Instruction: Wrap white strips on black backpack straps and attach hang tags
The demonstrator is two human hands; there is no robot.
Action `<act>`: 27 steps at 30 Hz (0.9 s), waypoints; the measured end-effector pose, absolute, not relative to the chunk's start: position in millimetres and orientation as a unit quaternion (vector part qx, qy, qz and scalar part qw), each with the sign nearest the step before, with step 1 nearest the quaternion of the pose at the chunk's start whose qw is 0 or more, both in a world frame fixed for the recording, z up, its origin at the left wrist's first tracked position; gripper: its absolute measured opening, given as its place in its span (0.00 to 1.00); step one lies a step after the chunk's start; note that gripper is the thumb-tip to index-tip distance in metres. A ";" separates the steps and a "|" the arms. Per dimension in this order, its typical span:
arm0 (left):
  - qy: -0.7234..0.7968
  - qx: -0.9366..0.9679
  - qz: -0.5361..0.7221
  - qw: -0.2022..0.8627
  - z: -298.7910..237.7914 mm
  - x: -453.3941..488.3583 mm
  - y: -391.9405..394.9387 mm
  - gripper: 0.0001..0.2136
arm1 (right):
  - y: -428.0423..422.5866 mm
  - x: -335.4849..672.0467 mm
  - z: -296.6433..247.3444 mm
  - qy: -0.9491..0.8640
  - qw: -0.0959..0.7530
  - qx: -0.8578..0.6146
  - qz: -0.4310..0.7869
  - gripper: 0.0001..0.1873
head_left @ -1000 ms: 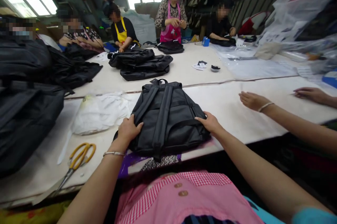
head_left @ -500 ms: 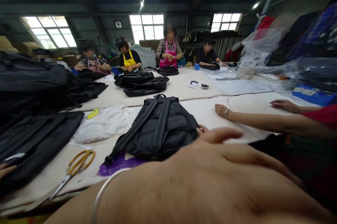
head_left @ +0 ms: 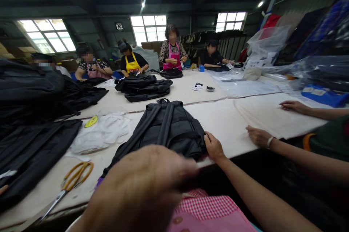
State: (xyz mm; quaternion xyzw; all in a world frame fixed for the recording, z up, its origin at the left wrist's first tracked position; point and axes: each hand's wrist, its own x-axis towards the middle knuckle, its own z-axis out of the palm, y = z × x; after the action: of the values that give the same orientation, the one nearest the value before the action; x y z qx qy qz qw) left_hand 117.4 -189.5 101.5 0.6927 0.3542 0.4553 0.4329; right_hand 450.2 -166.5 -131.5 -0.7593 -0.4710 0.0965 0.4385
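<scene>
A black backpack lies on the pale work table, its shoulder straps facing up and its top handle pointing away from me. My right hand pinches the bag's lower right edge, thumb on top. Close to the camera, my left hand hovers in front of the bag's lower left part and hides it; motion smears its fingers. Scissors with orange handles rest on the table to the left. Beside the bag is a bundle of white material with a yellow smiley tag.
Black bags are piled at the left, and more black bags lie across the table. At right, a co-worker's hands rest at the table. Clear plastic and a blue packet lie beyond. Several people work along the far side.
My left hand has drawn back leftward from across the view, uncovering my right hand at the bag's edge. The co-worker's braceleted hand has shifted right and nearer the table edge.
</scene>
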 end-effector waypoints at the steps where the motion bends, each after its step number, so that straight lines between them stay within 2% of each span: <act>1: 0.361 0.710 0.445 0.409 91.1 118.8 -172.6 0.23 | -166.4 450.0 -131.3 -0.472 0.436 -0.760 0.095 0.27; 5: 0.489 0.808 0.206 0.255 20.0 134.9 -90.4 0.25 | -168.3 448.6 -127.8 -0.474 0.438 -0.758 0.088 0.27; 7: 0.520 0.817 0.109 0.225 -13.2 142.4 -62.9 0.24 | -169.5 448.0 -126.5 -0.473 0.437 -0.760 0.084 0.27; 9: 0.513 0.819 0.061 0.249 -28.1 150.4 -50.6 0.20 | -170.1 447.8 -126.8 -0.473 0.438 -0.760 0.080 0.27; 10: 0.505 0.809 0.061 0.295 -27.1 155.5 -48.1 0.18 | -170.0 448.0 -127.6 -0.474 0.441 -0.758 0.078 0.27; 12: 0.473 0.747 0.109 0.454 -10.4 169.0 -44.5 0.16 | -169.3 448.6 -130.1 -0.473 0.448 -0.755 0.076 0.28; 14: 0.405 0.632 0.208 0.627 20.2 186.7 -36.5 0.13 | -168.1 449.3 -132.7 -0.471 0.453 -0.753 0.078 0.28; 16: 0.314 0.525 0.304 0.731 55.9 206.4 -22.4 0.11 | -167.1 449.4 -134.2 -0.468 0.456 -0.752 0.081 0.27; 21: 0.139 0.387 0.430 0.804 121.1 252.0 15.0 0.08 | -165.4 447.5 -132.3 -0.464 0.474 -0.744 0.086 0.27; 27: 0.076 0.323 0.449 0.830 138.4 292.8 34.5 0.07 | -161.9 446.4 -137.1 -0.452 0.496 -0.735 0.100 0.25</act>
State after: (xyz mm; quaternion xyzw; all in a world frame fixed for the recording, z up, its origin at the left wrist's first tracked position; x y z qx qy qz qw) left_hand 292.8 34.5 138.4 0.3228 0.0763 0.4488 0.8298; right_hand 446.4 -161.9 -137.1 -0.7345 -0.4516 0.1004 0.4964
